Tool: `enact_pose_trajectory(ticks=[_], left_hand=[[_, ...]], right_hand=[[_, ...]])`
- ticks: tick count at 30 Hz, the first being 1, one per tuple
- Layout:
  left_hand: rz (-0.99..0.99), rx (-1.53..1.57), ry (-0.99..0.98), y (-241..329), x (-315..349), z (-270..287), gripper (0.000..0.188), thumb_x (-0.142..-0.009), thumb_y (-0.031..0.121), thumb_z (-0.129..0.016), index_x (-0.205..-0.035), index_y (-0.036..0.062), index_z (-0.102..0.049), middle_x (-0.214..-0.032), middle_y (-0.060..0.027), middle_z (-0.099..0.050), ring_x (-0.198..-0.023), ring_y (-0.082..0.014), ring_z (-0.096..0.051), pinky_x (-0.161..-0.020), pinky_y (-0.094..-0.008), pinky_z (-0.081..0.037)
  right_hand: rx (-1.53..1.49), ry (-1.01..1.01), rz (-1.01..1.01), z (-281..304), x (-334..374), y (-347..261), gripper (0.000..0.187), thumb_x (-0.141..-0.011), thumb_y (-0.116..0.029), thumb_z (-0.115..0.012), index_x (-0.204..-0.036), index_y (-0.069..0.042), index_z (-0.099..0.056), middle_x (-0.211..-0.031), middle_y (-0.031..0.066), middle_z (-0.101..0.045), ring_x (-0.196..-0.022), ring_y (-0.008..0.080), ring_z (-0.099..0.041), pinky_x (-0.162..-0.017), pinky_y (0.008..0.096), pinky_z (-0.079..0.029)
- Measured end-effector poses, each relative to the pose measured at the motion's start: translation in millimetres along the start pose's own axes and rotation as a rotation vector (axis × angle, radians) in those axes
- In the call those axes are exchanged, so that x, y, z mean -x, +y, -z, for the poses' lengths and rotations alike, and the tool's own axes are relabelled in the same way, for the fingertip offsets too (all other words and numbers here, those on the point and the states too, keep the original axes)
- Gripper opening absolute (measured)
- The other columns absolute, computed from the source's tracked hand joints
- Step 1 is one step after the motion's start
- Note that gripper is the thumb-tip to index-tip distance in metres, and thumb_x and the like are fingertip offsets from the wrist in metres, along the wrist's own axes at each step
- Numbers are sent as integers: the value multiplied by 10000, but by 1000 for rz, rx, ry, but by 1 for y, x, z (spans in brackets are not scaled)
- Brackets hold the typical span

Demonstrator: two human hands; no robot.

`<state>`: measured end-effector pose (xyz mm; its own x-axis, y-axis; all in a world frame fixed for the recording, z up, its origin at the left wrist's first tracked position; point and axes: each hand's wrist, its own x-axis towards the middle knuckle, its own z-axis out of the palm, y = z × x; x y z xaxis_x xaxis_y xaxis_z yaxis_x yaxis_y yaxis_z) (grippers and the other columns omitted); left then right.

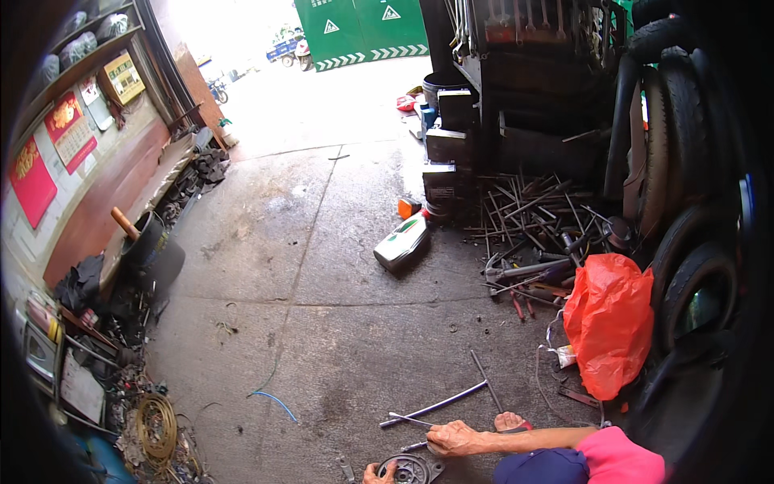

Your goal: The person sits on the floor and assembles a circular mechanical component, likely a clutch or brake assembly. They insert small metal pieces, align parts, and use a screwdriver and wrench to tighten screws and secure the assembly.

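Observation:
At the bottom edge my left hand (379,473) grips the rim of a round grey metal part (413,469) with ring-shaped ridges and a side lug. Its lower portion is cut off by the picture edge. My right hand (453,440) is closed around a thin metal rod (409,419) that points left; its far end looks slightly thicker. Below this hand lies a short metal shaft (414,446), close above the round part. A T-handle wrench (435,405) lies on the concrete just beyond my right hand. A small flat metal piece (346,468) lies left of the round part.
My sandalled foot (513,422) is beside my right forearm. On the right are a red plastic bag (609,327), a heap of metal tools (540,218) and tyres (700,282). A white bottle (401,242) lies ahead. Coiled tan tubing (156,427) and clutter line the left wall.

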<state>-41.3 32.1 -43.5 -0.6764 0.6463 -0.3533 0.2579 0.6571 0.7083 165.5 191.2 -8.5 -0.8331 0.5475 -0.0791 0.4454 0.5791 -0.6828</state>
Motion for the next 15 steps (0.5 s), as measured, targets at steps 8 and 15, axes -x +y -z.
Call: enact_pose_trajectory(ticks=[8, 15], left_hand=[[-419, -321, 158, 77, 30, 23, 231, -917, 214, -635, -1064, 42, -683, -1072, -197, -642, -1059, -385, -561, -934, -469, -453], [-938, -560, -267, 48, 3, -32, 456, -866, 292, -700, -1240, 57, -588, -1181, -169, -604, -1088, -350, -581, -878, -447, -474]], right_hand=[[-169, 24, -69, -9, 25, 10, 251, -942, -284, -590, -897, -44, -647, -863, 146, -654, -772, 368, -671, -653, 485, -535], [-154, 87, -70, -12, 39, 9, 234, -920, -266, -629, -886, -37, -669, -823, 150, -647, -747, 360, -670, -643, 475, -529]])
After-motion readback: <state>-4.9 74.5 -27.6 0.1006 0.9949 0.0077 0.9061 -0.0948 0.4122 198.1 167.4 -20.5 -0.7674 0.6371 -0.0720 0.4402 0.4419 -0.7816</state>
